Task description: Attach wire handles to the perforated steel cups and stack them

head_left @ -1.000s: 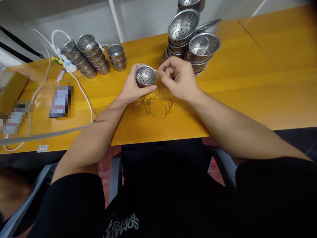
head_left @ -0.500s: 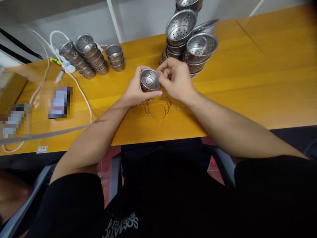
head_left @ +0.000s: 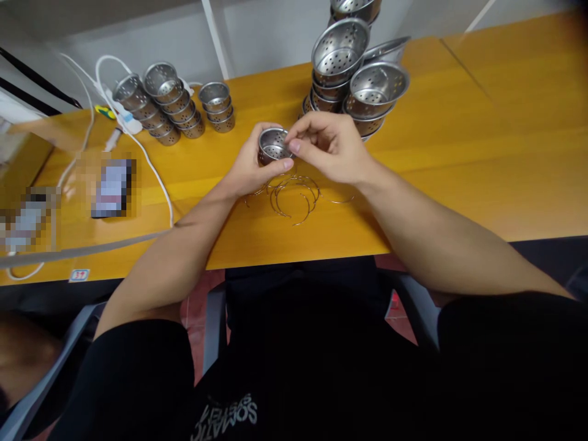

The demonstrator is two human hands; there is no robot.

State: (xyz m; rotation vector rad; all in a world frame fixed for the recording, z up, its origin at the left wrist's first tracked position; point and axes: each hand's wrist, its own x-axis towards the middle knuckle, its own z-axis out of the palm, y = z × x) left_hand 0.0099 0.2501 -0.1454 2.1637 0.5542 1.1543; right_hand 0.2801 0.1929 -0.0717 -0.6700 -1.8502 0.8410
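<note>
My left hand [head_left: 252,165] is wrapped around a small perforated metal cup [head_left: 274,144], its open mouth tilted up toward me and the thumb along the near side. At the cup's right rim, my right hand [head_left: 328,147] pinches with thumb and forefinger; whatever lies between those fingertips is too small to make out. Several thin curved wires [head_left: 301,196] lie on the table just below both hands.
Stacked small perforated cups [head_left: 172,101] stand at the back left. Larger perforated metal bowls [head_left: 376,92] are stacked just behind my right hand. A white cable [head_left: 147,162], a blurred phone [head_left: 113,187] and a number label [head_left: 79,275] are on the wooden table [head_left: 482,165] too.
My left thumb has shifted up closer to the cup's rim. The right hand has turned slightly, its thumb and forefinger still at the rim. The wires below show more.
</note>
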